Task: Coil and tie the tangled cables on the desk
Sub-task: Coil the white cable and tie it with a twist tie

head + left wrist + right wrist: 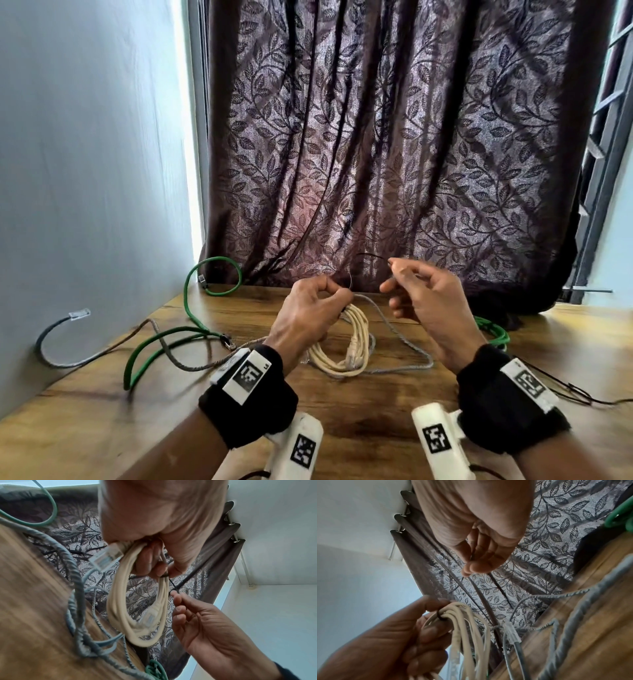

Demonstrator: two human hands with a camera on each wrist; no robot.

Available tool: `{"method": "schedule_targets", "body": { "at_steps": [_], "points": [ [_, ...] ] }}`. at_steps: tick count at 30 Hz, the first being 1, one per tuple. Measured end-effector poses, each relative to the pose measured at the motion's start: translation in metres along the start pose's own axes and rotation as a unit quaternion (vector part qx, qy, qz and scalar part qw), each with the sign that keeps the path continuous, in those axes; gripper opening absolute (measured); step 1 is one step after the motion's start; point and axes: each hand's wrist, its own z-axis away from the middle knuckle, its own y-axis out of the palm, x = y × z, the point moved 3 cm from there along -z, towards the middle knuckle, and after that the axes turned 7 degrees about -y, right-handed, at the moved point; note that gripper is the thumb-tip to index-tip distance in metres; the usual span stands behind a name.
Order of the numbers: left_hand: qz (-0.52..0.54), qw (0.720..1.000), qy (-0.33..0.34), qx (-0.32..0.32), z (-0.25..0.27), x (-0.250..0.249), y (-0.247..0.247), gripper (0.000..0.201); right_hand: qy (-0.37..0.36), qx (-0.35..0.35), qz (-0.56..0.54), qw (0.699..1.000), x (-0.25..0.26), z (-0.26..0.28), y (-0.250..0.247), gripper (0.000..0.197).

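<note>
A coiled cream network cable point(356, 342) hangs just above the wooden desk point(359, 418). My left hand point(337, 294) grips the top of the coil point(118, 608), fingers curled round the strands. A thin black tie point(173, 585) loops round the bundle at my left fingers point(439, 616). My right hand point(394, 274), up and to the right of the coil, pinches the tie's free tail point(371, 255) between thumb and forefinger point(471, 562). The coil's clear plugs point(106, 558) dangle beside the strands.
A loose green cable point(191, 298) and a grey braided cable point(171, 353) sprawl over the left of the desk; a dark grey cable point(51, 342) arches by the wall. A coiled green bundle point(493, 332) and thin black ties point(565, 390) lie right. A curtain point(376, 137) hangs behind.
</note>
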Motion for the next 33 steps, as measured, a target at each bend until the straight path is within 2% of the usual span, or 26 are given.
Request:
{"method": "schedule_targets", "body": {
  "at_steps": [4, 9, 12, 15, 18, 21, 23, 26, 30, 33],
  "points": [
    [-0.023, 1.0, 0.006, 0.011, 0.001, -0.001, -0.002, 0.024, 0.028, 0.012, 0.025, 0.999, -0.005, -0.001, 0.001, 0.017],
    [-0.038, 0.999, 0.002, 0.016, 0.002, -0.001, -0.003, 0.017, 0.121, 0.035, -0.16, 0.979, -0.007, -0.002, 0.001, 0.019],
    [-0.053, 0.998, 0.002, 0.046, 0.005, -0.003, -0.001, 0.017, 0.095, -0.056, -0.277, 0.954, -0.003, -0.01, -0.013, 0.014],
    [-0.052, 0.993, 0.008, 0.107, 0.012, -0.006, 0.011, 0.018, 0.075, -0.16, -0.311, 0.934, 0.0, -0.018, -0.032, 0.005],
    [-0.042, 0.986, 0.013, 0.162, 0.016, -0.005, 0.023, 0.018, 0.092, -0.198, -0.308, 0.926, -0.007, -0.023, -0.04, 0.006],
    [-0.035, 0.984, -0.001, 0.174, 0.017, -0.005, 0.024, 0.018, 0.099, -0.204, -0.316, 0.921, -0.012, -0.025, -0.043, 0.005],
    [-0.009, 0.988, -0.016, 0.155, 0.017, -0.005, 0.021, 0.013, 0.097, -0.183, -0.332, 0.92, -0.007, -0.023, -0.041, 0.006],
    [0.004, 0.996, -0.024, 0.089, 0.012, -0.003, 0.013, 0.014, 0.098, -0.103, -0.34, 0.93, 0.003, -0.017, -0.035, 0.01],
    [0.059, 0.997, -0.049, 0.004, 0.003, 0.0, -0.001, 0.01, 0.143, 0.012, -0.254, 0.956, 0.001, -0.007, -0.013, 0.029],
    [0.144, 0.985, -0.094, -0.003, 0.003, 0.001, 0.001, 0.005, 0.153, 0.068, -0.197, 0.966, -0.002, 0.004, 0.01, 0.029]
  ]
}}
